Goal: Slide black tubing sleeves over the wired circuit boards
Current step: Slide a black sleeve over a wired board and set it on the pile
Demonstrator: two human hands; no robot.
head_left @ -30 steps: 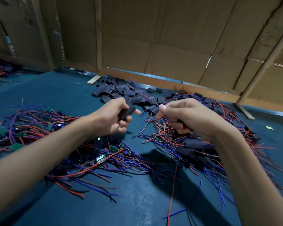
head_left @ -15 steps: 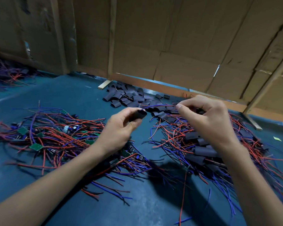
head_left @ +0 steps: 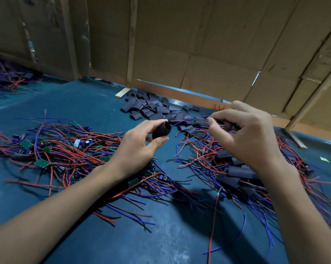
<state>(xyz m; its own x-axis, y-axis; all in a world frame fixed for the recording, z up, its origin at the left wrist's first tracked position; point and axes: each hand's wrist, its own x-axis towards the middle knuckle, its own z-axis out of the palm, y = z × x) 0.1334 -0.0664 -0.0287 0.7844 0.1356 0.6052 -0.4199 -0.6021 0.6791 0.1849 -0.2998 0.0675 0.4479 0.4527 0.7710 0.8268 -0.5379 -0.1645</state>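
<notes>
My left hand (head_left: 139, 147) pinches a short black tubing sleeve (head_left: 161, 129) between thumb and fingers, its open end facing right. My right hand (head_left: 244, 136) pinches the ends of blue and red wires (head_left: 187, 121) that reach toward the sleeve's mouth; the board on those wires is hidden behind my fingers. A heap of bare wired green circuit boards (head_left: 65, 151) lies under my left wrist. Boards wearing black sleeves (head_left: 239, 172) are piled under my right wrist. Loose flat sleeves (head_left: 151, 109) sit at the back.
The blue table surface (head_left: 160, 235) runs to a cardboard wall (head_left: 199, 54) at the back. Another tangle of wires (head_left: 6, 79) lies far left. A wooden strip (head_left: 122, 92) rests by the loose sleeves, and a small green scrap (head_left: 324, 159) lies at right.
My hands have drawn apart and the sleeve's mouth has turned toward my right hand. My right hand has pulled the wire ends up and out to the sleeve's opening. The camera has tilted slightly.
</notes>
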